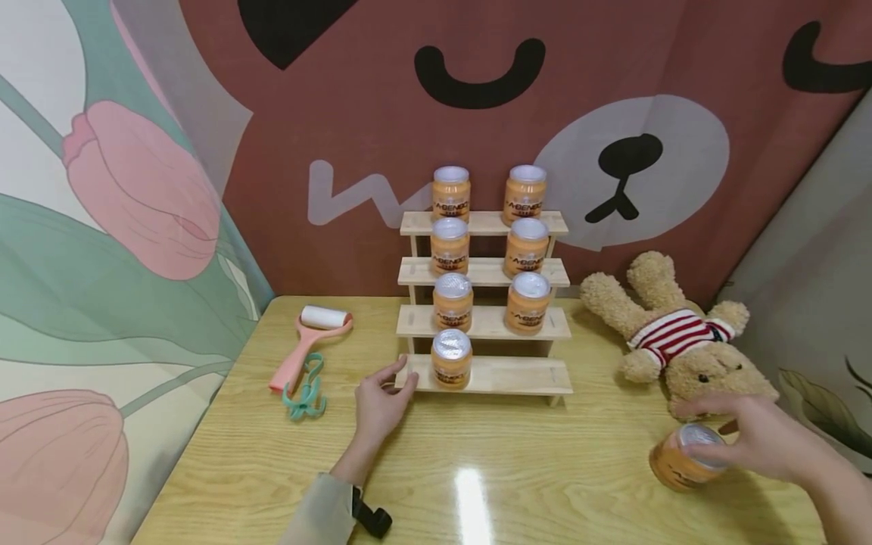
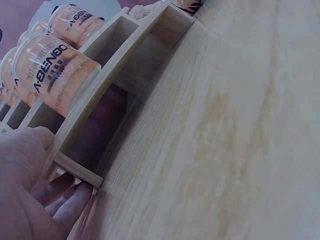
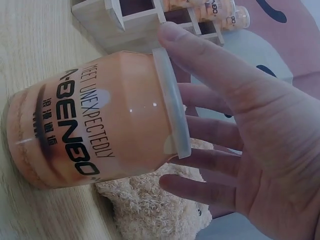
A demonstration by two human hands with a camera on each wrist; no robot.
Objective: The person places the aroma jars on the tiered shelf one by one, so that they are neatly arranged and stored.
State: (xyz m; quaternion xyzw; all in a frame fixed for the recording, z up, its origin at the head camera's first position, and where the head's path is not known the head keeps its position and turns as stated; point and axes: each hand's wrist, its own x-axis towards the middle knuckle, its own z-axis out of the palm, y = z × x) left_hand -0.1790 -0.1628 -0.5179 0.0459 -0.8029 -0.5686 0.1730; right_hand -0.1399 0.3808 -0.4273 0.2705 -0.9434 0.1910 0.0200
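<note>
A wooden stepped display rack point(image 1: 524, 376) bears several orange printed cans with silver lids, two on each of the upper three steps. A single can point(image 1: 452, 363) stands left of centre on the bottom step. My left hand point(image 1: 384, 405) grips that step's left end, its thumb on top and fingers around the end leg point(image 2: 80, 170). On the table at right stands another orange can point(image 1: 681, 463). My right hand point(image 1: 770, 439) is at its top, fingers spread and fairly straight beside the lid point(image 3: 172, 102), thumb extended across the rim.
A teddy bear point(image 1: 681, 337) in a striped shirt lies at the right, just behind the loose can. Left of the rack are a pink-handled lint roller point(image 1: 300, 348) and a green hook hanger point(image 1: 306, 397). A printed curtain point(image 1: 327, 113) hangs behind the table.
</note>
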